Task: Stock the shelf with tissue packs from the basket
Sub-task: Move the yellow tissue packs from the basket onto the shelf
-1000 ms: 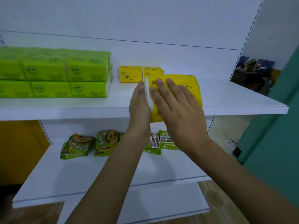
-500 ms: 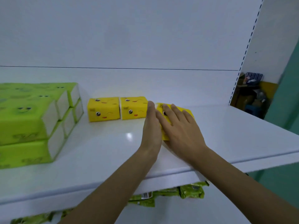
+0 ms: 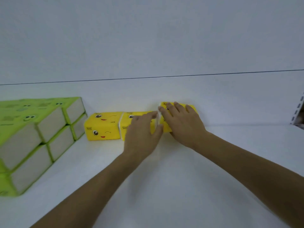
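Observation:
Three yellow tissue packs with cartoon faces stand in a row at the back of the white shelf (image 3: 172,181). The first yellow pack (image 3: 102,126) stands free. My left hand (image 3: 141,132) lies with spread fingers against the second yellow pack (image 3: 127,116) and hides most of it. My right hand (image 3: 182,124) lies flat with straight fingers over the top and front of the third yellow pack (image 3: 191,106), which sits slightly further back than the other two. The basket is out of view.
A two-high stack of green tissue packs (image 3: 32,129) fills the shelf's left side. The white back panel (image 3: 148,46) rises behind the row. A perforated upright (image 3: 298,111) marks the right end, with bare shelf to the right of the third pack.
The third yellow pack went from the shelf's front edge to the back, in line with the other two. My left hand shifted from its left end onto the second pack.

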A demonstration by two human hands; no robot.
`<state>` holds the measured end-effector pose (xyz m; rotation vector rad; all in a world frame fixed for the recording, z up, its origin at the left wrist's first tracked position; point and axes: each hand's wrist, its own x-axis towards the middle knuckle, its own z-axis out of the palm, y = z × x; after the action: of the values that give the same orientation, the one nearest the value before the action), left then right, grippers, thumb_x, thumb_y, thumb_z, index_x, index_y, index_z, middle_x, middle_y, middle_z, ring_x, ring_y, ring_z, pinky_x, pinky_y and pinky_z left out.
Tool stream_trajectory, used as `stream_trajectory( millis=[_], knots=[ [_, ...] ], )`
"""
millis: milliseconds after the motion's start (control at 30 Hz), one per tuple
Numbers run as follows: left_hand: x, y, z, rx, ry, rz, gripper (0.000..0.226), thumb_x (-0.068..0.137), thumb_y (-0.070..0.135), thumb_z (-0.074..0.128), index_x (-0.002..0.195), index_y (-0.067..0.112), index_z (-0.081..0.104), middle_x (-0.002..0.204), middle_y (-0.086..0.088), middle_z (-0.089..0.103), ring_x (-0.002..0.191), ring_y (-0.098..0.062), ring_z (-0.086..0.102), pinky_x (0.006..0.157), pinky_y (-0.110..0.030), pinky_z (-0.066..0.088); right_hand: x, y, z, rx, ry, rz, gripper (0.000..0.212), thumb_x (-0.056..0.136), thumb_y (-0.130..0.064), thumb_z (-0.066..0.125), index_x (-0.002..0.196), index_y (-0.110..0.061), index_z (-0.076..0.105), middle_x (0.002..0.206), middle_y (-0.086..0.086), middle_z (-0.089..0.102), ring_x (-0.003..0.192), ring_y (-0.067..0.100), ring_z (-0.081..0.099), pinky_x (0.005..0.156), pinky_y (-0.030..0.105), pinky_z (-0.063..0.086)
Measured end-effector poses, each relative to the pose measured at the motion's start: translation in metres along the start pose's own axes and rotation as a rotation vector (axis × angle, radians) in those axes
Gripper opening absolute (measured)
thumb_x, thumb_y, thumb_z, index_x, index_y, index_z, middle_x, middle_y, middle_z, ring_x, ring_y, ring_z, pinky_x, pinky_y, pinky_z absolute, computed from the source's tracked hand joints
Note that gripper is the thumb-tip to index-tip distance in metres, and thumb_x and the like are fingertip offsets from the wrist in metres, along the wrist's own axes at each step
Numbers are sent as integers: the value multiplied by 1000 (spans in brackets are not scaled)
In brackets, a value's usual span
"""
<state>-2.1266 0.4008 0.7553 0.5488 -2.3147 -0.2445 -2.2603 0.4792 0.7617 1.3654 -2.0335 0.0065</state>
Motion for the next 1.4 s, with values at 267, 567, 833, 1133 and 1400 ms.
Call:
stream_trajectory(
  millis=[267, 567, 833, 1133, 1400],
  knots=[
    [-6, -43, 17, 362, -118, -82, 57, 91, 42, 38, 145, 22, 35, 153, -1, 32, 144, -27, 19, 113, -58, 2, 8, -14, 38, 163, -1, -130, 74, 73, -60, 34, 118, -9, 63, 114, 18, 65, 103, 34, 64, 79, 50, 52],
    [1, -33, -6, 370, -178, -137, 71, 92, 40, 50, 150, 26, 11, 159, 6, 9, 147, -20, -2, 115, -48, -7, 13, -11, 13, 114, 101, -184, 86, 71, -69, 39, 126, -6, 57, 129, 22, 57, 118, 34, 57, 98, 51, 43],
    [-56, -38, -167, 107, 238, 35, 67, 83, 38, 57, 142, 13, 36, 144, -3, 43, 133, -22, 38, 102, -19, 24, 35, -123, -123, 332, 594, -320, 78, 76, -39, 50, 144, -4, 35, 150, 17, 36, 138, 27, 37, 112, 44, 32],
    [-272, -147, -408, 346, 401, -205, 75, 80, 48, 55, 144, 15, 33, 147, 2, 39, 134, -14, 36, 101, -11, 19, 21, -388, -297, 484, 610, -641, 86, 80, -55, 40, 147, -4, 27, 151, 16, 34, 139, 28, 34, 115, 42, 23],
    [-446, -275, -539, 458, 370, -601, 81, 84, 49, 62, 148, 16, 24, 151, -1, 33, 139, -18, 30, 114, -37, 27, 1, -621, -358, 669, 306, -852, 95, 82, -57, 60, 151, -10, 15, 154, 11, 27, 140, 27, 30, 113, 36, 22]
  ],
)
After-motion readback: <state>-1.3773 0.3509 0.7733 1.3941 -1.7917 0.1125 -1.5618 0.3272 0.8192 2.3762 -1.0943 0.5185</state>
